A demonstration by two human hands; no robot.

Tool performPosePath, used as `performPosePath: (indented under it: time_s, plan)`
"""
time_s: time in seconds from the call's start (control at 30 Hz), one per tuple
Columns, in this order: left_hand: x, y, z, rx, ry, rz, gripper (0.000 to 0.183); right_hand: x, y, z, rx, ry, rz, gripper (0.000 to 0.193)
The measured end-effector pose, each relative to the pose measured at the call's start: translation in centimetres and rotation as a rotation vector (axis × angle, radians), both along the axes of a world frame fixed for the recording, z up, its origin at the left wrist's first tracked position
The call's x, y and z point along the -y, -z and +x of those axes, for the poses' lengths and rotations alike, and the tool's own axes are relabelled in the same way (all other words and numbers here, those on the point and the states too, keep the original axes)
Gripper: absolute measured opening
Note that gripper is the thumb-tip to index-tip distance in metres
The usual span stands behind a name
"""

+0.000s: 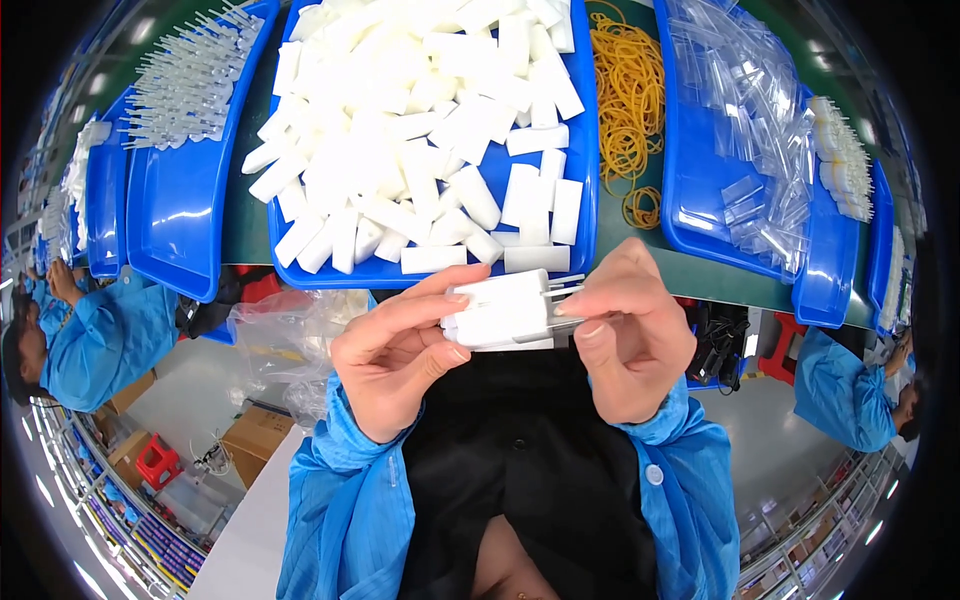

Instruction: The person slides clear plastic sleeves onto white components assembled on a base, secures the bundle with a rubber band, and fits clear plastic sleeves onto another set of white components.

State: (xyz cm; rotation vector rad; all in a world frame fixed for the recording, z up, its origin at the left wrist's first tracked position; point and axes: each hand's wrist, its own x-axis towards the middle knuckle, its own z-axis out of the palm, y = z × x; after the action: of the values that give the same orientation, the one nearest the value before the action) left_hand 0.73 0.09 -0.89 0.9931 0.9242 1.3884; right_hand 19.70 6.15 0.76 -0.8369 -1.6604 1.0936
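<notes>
My left hand is closed around a white rectangular plug-like block, held level above my lap, just in front of the middle tray. Thumb and fingers press its sides near the left end. Out of the block's right end stick several thin metal pins. My right hand is at that end, its fingers curled and the index fingertip and thumb closed about the lower pins. Part of the grip is hidden behind the fingers. Whether the block is one piece or several stacked pieces I cannot tell.
A blue tray heaped with white blocks stands ahead. Right of it lie yellow rubber bands, then a blue tray of clear plastic pieces. Another blue tray at left holds white pieces with thin pins. People sit on both sides.
</notes>
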Motion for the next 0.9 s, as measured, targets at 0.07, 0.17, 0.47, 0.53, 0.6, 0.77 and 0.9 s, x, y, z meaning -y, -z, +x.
performPosePath:
  time_s: [0.07,0.17,0.47,0.53,0.6,0.77,0.9]
  plan:
    - [0.0,-0.2,0.2,0.029,-0.029,-0.015,0.035,-0.2,-0.1,0.0,0.001,0.003,0.023,0.017]
    - [0.2,-0.5,0.1,0.075,-0.070,-0.022,0.035,-0.8,-0.5,0.7,0.093,-0.055,0.118,0.015]
    - [0.1,0.0,-0.4,-0.120,-0.075,0.133,0.041,-0.5,0.0,1.6,-0.086,-0.044,-0.234,0.023]
    - [0.3,0.3,-0.7,-0.155,-0.082,0.166,0.042,-0.7,0.2,2.0,-0.071,-0.092,-0.205,0.025]
    - [0.4,0.4,-1.0,-0.147,-0.012,0.173,0.043,-0.7,0.4,2.1,-0.053,-0.136,-0.175,0.026]
    - [1.0,-0.1,-0.4,0.014,-0.003,0.020,0.047,-0.2,1.0,1.4,-0.097,-0.189,-0.079,0.028]
    - [1.1,-0.4,-0.3,0.002,0.036,-0.037,0.051,0.1,0.9,1.2,-0.096,-0.206,-0.076,0.030]
